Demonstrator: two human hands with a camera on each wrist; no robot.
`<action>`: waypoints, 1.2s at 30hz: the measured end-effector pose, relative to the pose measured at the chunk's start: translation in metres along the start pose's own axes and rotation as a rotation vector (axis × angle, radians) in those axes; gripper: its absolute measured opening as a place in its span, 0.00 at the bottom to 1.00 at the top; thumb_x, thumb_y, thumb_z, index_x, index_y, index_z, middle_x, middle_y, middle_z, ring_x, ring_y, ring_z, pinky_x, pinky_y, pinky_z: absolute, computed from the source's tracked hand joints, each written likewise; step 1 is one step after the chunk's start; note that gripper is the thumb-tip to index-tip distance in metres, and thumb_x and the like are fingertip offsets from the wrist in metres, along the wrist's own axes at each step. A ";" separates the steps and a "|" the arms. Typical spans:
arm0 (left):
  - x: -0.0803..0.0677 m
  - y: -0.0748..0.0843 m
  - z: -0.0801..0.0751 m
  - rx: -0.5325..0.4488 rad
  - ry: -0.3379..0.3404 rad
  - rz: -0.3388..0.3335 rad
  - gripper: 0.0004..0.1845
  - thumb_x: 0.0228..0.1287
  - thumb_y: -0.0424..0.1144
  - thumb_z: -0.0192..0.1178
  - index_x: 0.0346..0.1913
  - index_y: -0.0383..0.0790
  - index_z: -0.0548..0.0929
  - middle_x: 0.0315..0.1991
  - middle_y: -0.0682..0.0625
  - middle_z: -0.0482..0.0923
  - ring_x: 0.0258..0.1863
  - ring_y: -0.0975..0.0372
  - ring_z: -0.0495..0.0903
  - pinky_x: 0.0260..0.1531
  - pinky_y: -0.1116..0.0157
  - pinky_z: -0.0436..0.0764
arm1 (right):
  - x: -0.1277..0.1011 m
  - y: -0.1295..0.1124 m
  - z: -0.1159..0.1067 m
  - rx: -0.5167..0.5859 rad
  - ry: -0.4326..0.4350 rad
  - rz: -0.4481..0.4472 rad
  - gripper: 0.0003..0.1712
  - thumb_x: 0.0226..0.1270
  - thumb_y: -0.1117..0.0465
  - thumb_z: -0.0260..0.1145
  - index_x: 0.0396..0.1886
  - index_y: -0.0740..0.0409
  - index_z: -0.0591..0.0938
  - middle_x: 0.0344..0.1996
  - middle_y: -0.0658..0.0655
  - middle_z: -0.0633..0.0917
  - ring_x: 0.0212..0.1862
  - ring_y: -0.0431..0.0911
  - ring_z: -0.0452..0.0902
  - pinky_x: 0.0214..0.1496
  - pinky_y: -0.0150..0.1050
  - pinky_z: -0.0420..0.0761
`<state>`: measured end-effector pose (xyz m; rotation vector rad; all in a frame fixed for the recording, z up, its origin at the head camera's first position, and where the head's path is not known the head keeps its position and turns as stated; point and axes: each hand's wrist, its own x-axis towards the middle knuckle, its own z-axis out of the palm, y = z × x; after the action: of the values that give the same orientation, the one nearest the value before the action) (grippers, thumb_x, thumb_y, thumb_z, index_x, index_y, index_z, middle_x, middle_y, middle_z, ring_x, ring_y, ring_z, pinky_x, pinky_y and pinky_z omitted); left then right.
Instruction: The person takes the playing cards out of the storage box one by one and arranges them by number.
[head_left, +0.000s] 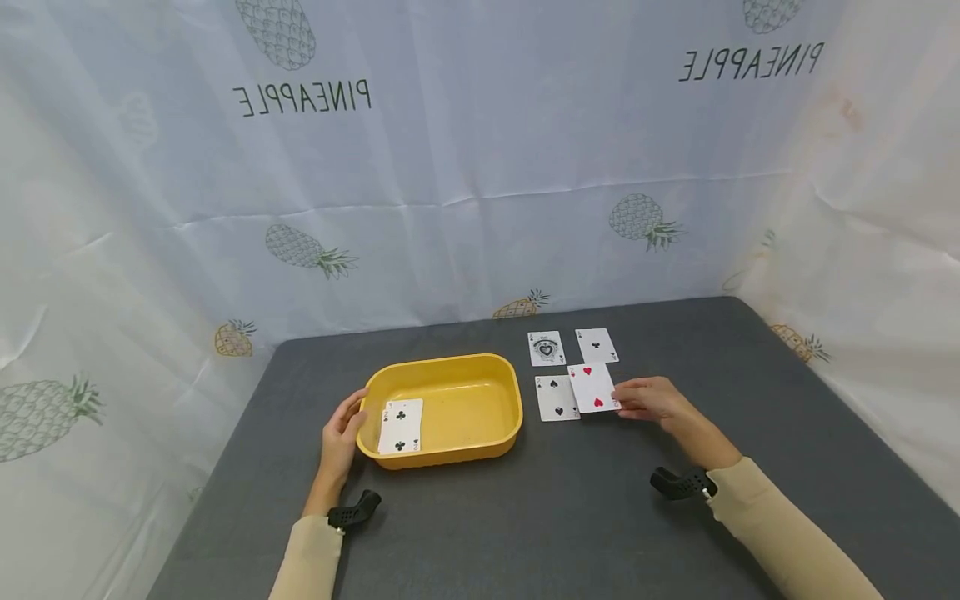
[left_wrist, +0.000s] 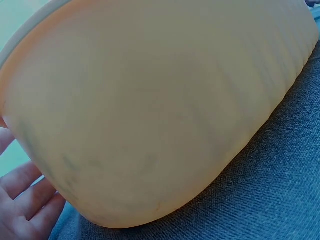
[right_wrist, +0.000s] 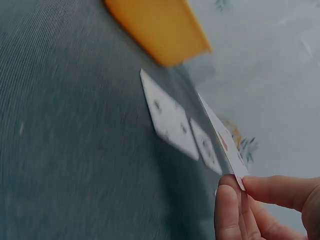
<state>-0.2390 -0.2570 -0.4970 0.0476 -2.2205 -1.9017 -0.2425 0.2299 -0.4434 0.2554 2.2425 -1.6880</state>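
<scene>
My right hand pinches the right edge of a two of hearts card, lifted slightly above the table; the right wrist view shows the card tilted between thumb and fingers. Beside it lie a two of spades, an ace of spades and a club card. My left hand rests with relaxed fingers against the left end of a yellow tub, whose wall fills the left wrist view. A two of clubs leans inside the tub.
The grey table ends at white pineapple-print curtains at the back and both sides. Bare cloth lies in front of the tub and cards.
</scene>
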 end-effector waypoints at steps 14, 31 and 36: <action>0.001 0.000 0.000 -0.013 0.002 -0.005 0.22 0.73 0.38 0.51 0.66 0.35 0.71 0.48 0.77 0.72 0.52 0.85 0.71 0.49 0.86 0.71 | 0.011 0.020 -0.024 0.010 0.083 0.058 0.22 0.64 0.66 0.64 0.53 0.79 0.74 0.21 0.43 0.81 0.24 0.33 0.77 0.31 0.27 0.83; 0.000 0.002 0.000 -0.013 0.008 -0.004 0.21 0.73 0.36 0.50 0.66 0.35 0.71 0.49 0.76 0.72 0.53 0.85 0.71 0.50 0.87 0.71 | 0.011 0.012 -0.022 -0.337 0.207 -0.035 0.16 0.57 0.66 0.68 0.39 0.78 0.83 0.13 0.45 0.80 0.18 0.33 0.77 0.23 0.30 0.81; -0.001 0.003 -0.001 -0.005 0.000 -0.012 0.21 0.73 0.37 0.50 0.66 0.36 0.71 0.51 0.73 0.72 0.54 0.83 0.71 0.50 0.86 0.71 | 0.010 0.010 -0.022 -0.386 0.218 -0.002 0.17 0.57 0.61 0.70 0.37 0.74 0.84 0.14 0.45 0.80 0.19 0.34 0.76 0.23 0.29 0.81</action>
<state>-0.2375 -0.2571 -0.4946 0.0604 -2.2201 -1.9139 -0.2513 0.2531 -0.4508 0.3553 2.6686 -1.2404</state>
